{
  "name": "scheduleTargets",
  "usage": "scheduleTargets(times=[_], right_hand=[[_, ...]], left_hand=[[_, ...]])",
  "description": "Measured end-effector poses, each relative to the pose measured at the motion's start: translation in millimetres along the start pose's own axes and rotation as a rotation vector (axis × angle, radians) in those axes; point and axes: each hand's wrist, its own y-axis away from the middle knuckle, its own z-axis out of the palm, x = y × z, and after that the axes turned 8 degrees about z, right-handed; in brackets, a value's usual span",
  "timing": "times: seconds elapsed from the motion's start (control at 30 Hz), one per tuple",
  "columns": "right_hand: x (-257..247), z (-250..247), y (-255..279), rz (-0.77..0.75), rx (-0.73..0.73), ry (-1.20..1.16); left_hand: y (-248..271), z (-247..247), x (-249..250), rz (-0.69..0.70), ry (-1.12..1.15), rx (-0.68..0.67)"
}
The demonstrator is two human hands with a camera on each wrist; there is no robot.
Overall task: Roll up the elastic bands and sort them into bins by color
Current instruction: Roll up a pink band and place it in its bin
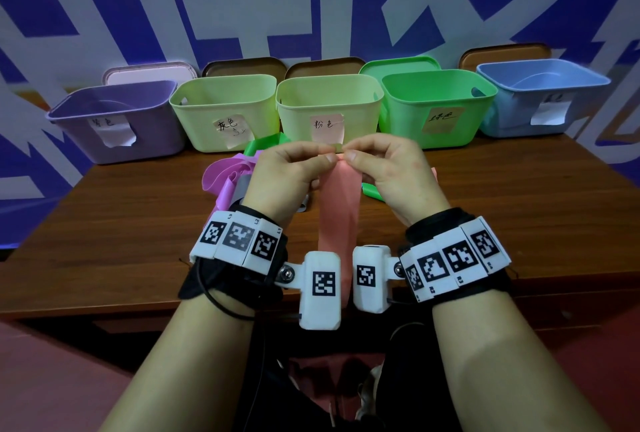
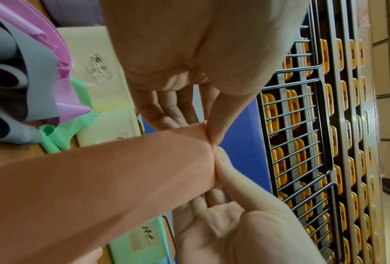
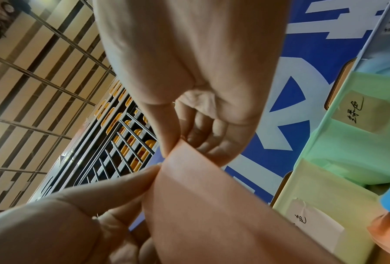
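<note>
Both wrists fill the lower frame; the left hand (image 1: 289,172) and right hand (image 1: 391,172) pinch the top edge of the pink band (image 1: 337,220) at center. Its long axis hangs vertically, below the pale green bin (image 1: 329,99).

A wooden table (image 1: 502,210) carries five bins (image 1: 225,109) and loose bands (image 1: 221,175).
</note>
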Motion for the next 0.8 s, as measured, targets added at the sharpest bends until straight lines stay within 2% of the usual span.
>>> scheduleTargets(times=[0.27,0.5,0.8], right_hand=[[0.9,-0.6,2.3,0.026,-0.017,-0.060],[2.5,1.7,-0.6,0.014,0.032,-0.030],[1.4,2.1,2.0,0.019,0.005,-0.070]], left_hand=[[-1.1,1.2,-1.6,-0.005,0.034,-0.001],[-1.2,1.0,-3.0,0.024,0.049,-0.034],[1.9,1.2,-2.2,0.049,-0.021,0.022]])
